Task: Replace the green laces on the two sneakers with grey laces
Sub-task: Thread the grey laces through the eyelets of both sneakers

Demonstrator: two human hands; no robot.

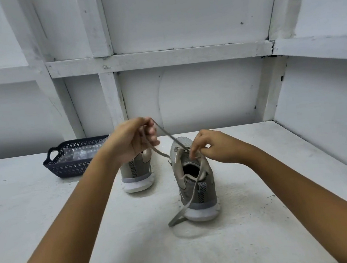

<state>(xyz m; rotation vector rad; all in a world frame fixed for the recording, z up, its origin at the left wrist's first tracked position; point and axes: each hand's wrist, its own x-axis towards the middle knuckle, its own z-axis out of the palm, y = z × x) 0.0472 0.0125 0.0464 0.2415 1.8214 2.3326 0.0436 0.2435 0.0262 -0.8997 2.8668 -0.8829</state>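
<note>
Hands: left hand [134, 140] grips taut grey lace [176, 220], fingers curled; right hand [211, 146] pinches it at right sneaker [207, 190], toe pointing far, heel near.

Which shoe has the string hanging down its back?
The right sneaker, nearer the person: a lace trails over its heel onto the table. The left sneaker shows none.

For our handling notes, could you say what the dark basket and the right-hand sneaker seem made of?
Basket: probably moulded plastic, matt navy, given its regular lattice holes. Sneaker: apparently mesh fabric, matt grey, from its fine weave, on a smooth white rubbery sole.
</note>
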